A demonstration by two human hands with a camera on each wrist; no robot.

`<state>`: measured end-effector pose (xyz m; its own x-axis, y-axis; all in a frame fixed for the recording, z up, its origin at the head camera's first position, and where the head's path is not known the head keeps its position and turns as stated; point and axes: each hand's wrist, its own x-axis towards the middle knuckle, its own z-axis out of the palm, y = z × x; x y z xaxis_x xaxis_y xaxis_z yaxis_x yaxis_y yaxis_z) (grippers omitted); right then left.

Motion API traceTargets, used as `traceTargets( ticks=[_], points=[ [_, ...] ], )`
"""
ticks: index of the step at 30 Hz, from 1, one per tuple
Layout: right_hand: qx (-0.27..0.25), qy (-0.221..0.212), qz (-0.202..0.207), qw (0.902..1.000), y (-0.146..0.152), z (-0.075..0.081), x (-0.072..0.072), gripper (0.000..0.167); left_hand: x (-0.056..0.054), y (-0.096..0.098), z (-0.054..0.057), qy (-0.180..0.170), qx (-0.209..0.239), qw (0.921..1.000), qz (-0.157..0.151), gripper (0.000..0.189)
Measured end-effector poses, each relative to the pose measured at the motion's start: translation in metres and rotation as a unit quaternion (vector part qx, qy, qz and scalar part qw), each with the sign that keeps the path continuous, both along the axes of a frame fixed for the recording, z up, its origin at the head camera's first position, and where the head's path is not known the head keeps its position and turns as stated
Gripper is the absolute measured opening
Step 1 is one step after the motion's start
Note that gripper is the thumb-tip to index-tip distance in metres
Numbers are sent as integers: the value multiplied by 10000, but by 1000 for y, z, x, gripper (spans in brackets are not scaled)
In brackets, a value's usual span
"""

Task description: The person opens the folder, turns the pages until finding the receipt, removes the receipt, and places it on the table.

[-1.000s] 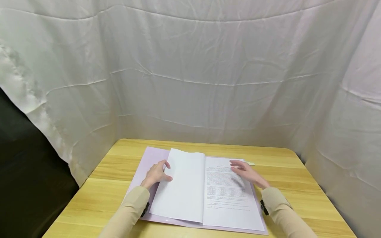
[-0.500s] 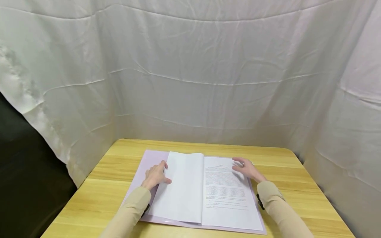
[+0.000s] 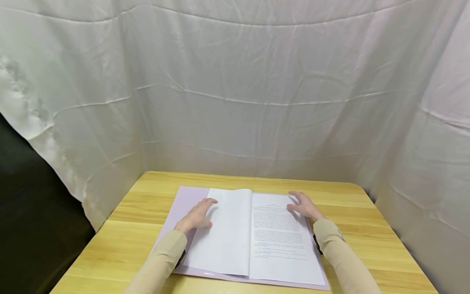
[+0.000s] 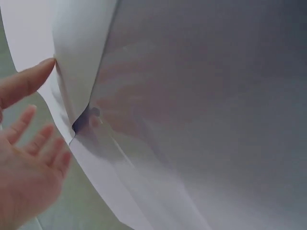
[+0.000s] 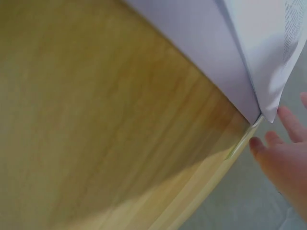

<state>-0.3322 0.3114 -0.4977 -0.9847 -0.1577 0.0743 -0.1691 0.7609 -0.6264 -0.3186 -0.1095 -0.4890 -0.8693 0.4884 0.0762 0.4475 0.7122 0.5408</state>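
A pale lilac folder (image 3: 188, 198) lies spread on the table with sheets of paper inside. On its left half a blank white sheet (image 3: 227, 232) is turned over; the printed page (image 3: 279, 232) faces up on the right. My left hand (image 3: 196, 215) hovers by the blank sheet's left edge, fingers extended and thumb apart. The left wrist view has that thumb (image 4: 41, 72) close to the paper's edge; contact is unclear. My right hand (image 3: 305, 207) is at the printed page's upper right corner, fingers spread and gripping nothing. In the right wrist view it is beside the folder's corner (image 5: 247, 108).
A wood-grain table (image 3: 114, 232) carries the folder. A small pale strip (image 5: 238, 143) sticks out by the folder's upper right corner. Light grey curtains (image 3: 235, 102) hang behind and on both sides, with a dark area (image 3: 33, 212) at left.
The left hand's fingers have stretched out farther over the blank sheet. My right hand has drawn slightly outward and its fingers have spread. Folder and pages stay nearly in place.
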Motion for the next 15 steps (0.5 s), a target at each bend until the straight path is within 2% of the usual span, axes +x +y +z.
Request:
traceTargets(
  ticks=[4,7,11,15],
  points=[
    [56,-9,-5,10000,2,0,-2,62,-4,2,-4,174,198,9944,-1022,76],
    [110,-44,-37,9999,2,-1,-2,62,-4,3,-6,83,247,9896,-1416,80],
    [67,33,-89,9999,2,-1,-1,60,-4,6,-6,-162,245,9884,-1490,84],
    [47,108,-144,9998,2,1,0,58,-2,7,-6,-452,182,9891,-1389,84]
  ],
)
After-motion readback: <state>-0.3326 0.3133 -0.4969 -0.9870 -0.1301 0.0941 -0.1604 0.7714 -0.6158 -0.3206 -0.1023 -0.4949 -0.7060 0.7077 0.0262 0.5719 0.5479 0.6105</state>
